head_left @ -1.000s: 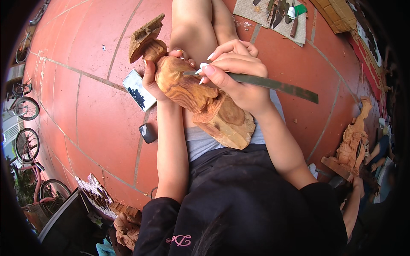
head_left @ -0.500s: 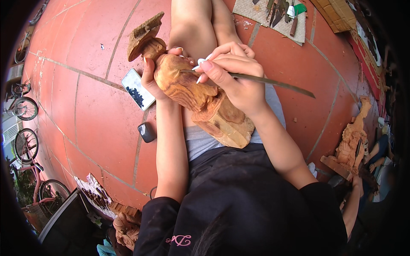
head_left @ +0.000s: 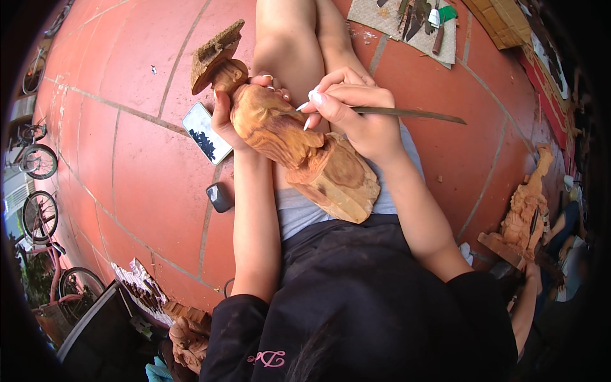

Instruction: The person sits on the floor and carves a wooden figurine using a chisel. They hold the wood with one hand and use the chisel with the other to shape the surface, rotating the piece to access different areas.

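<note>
A carved wooden figurine [head_left: 270, 130] with a broad rough hat lies tilted across my lap, its uncut block base toward my waist. Wrapped round its neck and shoulder is my left hand [head_left: 229, 121], the thumb on the near side and fingertips showing past the far side. My right hand [head_left: 359, 111] pinches a thin dark metal carving tool [head_left: 414, 113] like a pen. Its shaft sticks out to the right, and its working tip is close to the figurine's front. Whether the tip touches the wood I cannot tell.
A phone [head_left: 207, 134] and a small black case [head_left: 219, 197] lie on the red tiles at left. Several carving tools rest on a mat [head_left: 439, 54] at the upper right. Another wooden carving [head_left: 525, 219] stands at right beside a co-worker's arm [head_left: 526, 305]. Bicycles [head_left: 39, 216] line the far left.
My right hand has shifted slightly to the right, and the tool's shaft now lies more level. The figurine and my left hand have hardly moved.
</note>
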`<state>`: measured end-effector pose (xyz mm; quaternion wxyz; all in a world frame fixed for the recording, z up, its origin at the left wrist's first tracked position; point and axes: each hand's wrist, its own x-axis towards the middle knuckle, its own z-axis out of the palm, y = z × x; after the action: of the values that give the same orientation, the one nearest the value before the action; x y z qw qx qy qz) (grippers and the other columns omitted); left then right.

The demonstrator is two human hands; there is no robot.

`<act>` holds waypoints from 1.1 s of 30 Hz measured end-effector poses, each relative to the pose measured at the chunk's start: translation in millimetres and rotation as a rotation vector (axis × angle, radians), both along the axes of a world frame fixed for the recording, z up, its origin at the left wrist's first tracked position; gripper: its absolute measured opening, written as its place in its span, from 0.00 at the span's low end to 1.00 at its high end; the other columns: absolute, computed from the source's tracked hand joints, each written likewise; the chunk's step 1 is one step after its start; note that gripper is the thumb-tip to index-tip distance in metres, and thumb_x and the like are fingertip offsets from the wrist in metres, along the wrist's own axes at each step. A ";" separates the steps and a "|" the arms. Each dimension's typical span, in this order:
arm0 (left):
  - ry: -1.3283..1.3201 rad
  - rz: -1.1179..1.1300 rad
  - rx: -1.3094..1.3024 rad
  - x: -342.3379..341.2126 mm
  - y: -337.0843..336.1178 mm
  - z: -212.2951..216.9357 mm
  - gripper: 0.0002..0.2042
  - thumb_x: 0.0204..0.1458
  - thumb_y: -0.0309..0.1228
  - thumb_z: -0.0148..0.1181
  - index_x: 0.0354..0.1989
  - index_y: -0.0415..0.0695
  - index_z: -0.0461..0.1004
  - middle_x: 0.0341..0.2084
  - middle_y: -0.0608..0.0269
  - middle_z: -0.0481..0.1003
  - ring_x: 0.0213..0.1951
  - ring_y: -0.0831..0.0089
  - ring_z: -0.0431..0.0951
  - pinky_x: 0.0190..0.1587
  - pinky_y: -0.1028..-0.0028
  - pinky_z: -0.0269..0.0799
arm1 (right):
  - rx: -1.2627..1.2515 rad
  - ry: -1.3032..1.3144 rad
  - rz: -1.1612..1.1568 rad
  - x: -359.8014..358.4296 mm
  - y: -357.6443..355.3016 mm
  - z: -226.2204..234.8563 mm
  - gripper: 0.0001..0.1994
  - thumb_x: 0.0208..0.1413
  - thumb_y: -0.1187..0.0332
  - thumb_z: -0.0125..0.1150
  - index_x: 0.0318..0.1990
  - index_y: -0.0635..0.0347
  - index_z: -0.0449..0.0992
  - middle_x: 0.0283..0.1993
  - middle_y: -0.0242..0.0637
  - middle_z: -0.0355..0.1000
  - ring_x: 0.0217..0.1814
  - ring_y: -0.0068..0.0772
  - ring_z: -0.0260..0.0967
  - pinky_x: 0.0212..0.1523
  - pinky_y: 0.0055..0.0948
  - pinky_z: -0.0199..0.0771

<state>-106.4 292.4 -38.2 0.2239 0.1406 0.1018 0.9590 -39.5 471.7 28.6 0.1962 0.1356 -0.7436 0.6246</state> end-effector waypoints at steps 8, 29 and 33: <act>-0.058 -0.004 0.006 2.3 1.9 7.4 0.30 0.59 0.54 0.46 0.52 0.36 0.70 0.44 0.45 0.74 0.40 0.42 0.76 0.42 0.52 0.76 | -0.150 -0.050 0.036 2.5 -5.8 2.5 0.09 0.59 0.71 0.60 0.34 0.67 0.82 0.27 0.36 0.78 0.35 0.22 0.72 0.36 0.21 0.73; 0.023 0.022 0.073 -1.4 1.8 -3.0 0.35 0.57 0.59 0.48 0.49 0.32 0.73 0.44 0.46 0.76 0.37 0.56 0.77 0.45 0.57 0.70 | -0.146 -0.045 0.011 6.1 -10.4 1.4 0.08 0.57 0.70 0.61 0.29 0.60 0.84 0.23 0.26 0.78 0.38 0.22 0.68 0.44 0.24 0.67; 0.077 -0.029 0.070 -1.7 1.1 0.0 0.35 0.54 0.61 0.51 0.46 0.33 0.75 0.35 0.54 0.74 0.36 0.62 0.72 0.44 0.61 0.68 | -0.135 -0.079 0.063 12.0 -1.9 -6.3 0.08 0.56 0.69 0.62 0.29 0.59 0.84 0.23 0.25 0.78 0.37 0.23 0.68 0.41 0.23 0.67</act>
<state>-108.1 293.5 -38.2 0.2284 0.1865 0.0748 0.9526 -27.4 469.8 22.3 0.1559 0.1205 -0.7025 0.6839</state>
